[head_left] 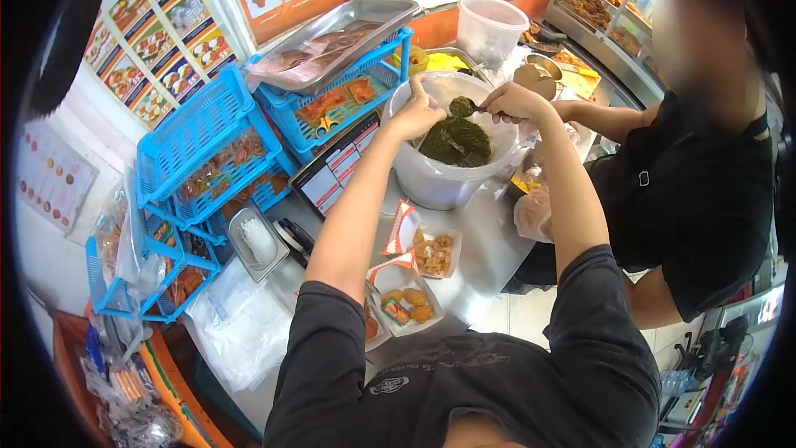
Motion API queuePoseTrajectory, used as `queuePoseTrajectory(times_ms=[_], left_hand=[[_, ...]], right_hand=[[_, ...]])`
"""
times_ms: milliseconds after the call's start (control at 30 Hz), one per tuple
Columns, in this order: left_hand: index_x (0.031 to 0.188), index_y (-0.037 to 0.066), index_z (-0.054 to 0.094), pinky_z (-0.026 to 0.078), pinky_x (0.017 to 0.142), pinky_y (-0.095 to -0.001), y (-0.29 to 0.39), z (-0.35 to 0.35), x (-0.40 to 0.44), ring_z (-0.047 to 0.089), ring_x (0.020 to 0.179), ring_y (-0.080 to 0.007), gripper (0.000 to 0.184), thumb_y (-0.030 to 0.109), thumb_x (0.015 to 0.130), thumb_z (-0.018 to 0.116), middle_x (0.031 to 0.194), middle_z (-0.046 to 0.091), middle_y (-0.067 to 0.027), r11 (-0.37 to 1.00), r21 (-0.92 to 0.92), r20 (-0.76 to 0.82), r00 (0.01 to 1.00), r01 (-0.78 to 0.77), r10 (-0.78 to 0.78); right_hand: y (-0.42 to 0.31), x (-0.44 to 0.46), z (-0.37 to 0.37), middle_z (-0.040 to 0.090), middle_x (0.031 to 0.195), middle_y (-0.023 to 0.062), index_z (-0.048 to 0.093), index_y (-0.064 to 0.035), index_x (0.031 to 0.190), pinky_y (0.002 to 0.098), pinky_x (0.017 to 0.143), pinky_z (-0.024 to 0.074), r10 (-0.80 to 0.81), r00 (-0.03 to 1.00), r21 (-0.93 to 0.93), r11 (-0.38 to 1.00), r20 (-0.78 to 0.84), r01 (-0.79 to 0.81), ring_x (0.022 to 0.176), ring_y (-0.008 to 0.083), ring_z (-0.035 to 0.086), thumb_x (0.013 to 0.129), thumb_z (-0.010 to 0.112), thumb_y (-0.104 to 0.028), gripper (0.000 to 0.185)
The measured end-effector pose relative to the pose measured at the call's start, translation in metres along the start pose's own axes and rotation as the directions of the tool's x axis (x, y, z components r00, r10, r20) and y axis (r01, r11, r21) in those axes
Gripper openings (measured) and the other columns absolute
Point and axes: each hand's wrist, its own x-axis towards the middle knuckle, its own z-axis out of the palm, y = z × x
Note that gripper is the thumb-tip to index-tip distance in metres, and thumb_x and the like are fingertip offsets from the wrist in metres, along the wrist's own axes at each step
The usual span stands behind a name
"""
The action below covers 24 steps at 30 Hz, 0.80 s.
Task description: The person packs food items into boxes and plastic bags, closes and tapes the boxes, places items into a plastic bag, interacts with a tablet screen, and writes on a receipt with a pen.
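Note:
A large translucent plastic tub [452, 178] stands on the metal counter with thick dark green sauce [456, 143] inside. My right hand [516, 103] is closed around the handle of a spoon [474, 108]. Green sauce is heaped on the spoon's bowl, held over the tub. My left hand [417, 112] is at the tub's left rim, its fingers closed over the edge and partly hidden. Just below the tub, paper trays of fried food [434, 255] and of nuggets with a sauce packet [406, 307] sit on the counter.
Blue plastic baskets [199, 145] and a metal tray [332, 46] are stacked at left, beside a tablet screen [336, 166]. Plastic bags [240, 323] lie at lower left. A co-worker in black [688, 174] stands close at right, a gloved hand [533, 214] near the tub.

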Motion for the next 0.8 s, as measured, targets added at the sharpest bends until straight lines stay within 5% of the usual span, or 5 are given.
queuePoseTrajectory(times_ms=[167, 467, 700, 767, 800], left_hand=[[0.139, -0.001, -0.009, 0.040, 0.097, -0.0325, 0.010, 0.021, 0.012, 0.053, 0.107, -0.0268, 0.096, 0.018, 0.080, 0.064, 0.113, 0.053, -0.0185, 0.997, -0.072, 0.100, 0.995, 0.028, -0.021], [0.138, -0.001, -0.016, 0.037, 0.100, -0.0322, -0.002, 0.035, 0.016, 0.047, 0.116, -0.0304, 0.101, 0.019, 0.080, 0.064, 0.121, 0.045, -0.0226, 1.000, -0.015, 0.023, 0.999, -0.026, 0.027], [0.139, 0.001, -0.015, 0.037, 0.101, -0.0369, -0.007, 0.022, 0.009, 0.046, 0.116, -0.0311, 0.101, 0.017, 0.080, 0.066, 0.126, 0.037, -0.0241, 0.996, -0.082, 0.057, 0.998, -0.024, 0.028], [0.139, 0.000, -0.013, 0.039, 0.097, -0.0377, -0.012, 0.021, 0.009, 0.047, 0.112, -0.0298, 0.101, 0.016, 0.080, 0.066, 0.121, 0.039, -0.0221, 0.997, 0.042, -0.010, 0.998, -0.063, 0.063], [0.139, 0.000, -0.013, 0.040, 0.096, -0.0380, -0.012, 0.020, 0.008, 0.047, 0.109, -0.0291, 0.100, 0.016, 0.080, 0.066, 0.119, 0.039, -0.0211, 0.991, 0.106, -0.043, 0.995, -0.080, 0.085]], right_hand=[[0.005, -0.016, 0.005, 0.063, 0.064, 0.0036, 0.070, -0.0009, 0.103, 0.0250, 0.041, 0.0402, -0.077, 0.980, 0.035, 0.996, -0.184, 0.085, 0.051, 0.0094, 0.053, 0.079, 0.058, -0.008, 0.028], [0.010, -0.015, 0.030, 0.070, 0.076, 0.0132, 0.072, -0.0047, 0.102, 0.0314, 0.065, 0.0528, -0.360, 0.860, -0.231, 0.928, -0.362, 0.292, 0.066, 0.0181, 0.065, 0.072, 0.060, -0.004, 0.032], [-0.002, -0.025, 0.030, 0.070, 0.080, 0.0157, 0.073, -0.0052, 0.098, 0.0323, 0.069, 0.0527, -0.266, 0.895, -0.297, 0.941, -0.357, 0.161, 0.070, 0.0212, 0.067, 0.072, 0.062, -0.005, 0.028], [-0.003, -0.023, 0.032, 0.070, 0.079, 0.0153, 0.074, -0.0054, 0.094, 0.0330, 0.070, 0.0522, -0.165, 0.943, -0.358, 0.932, -0.288, 0.054, 0.071, 0.0223, 0.066, 0.073, 0.063, -0.007, 0.024], [-0.003, -0.020, 0.037, 0.070, 0.079, 0.0149, 0.074, -0.0053, 0.092, 0.0335, 0.069, 0.0518, -0.356, 0.857, -0.368, 0.904, -0.372, 0.215, 0.071, 0.0228, 0.066, 0.074, 0.063, -0.008, 0.022]])
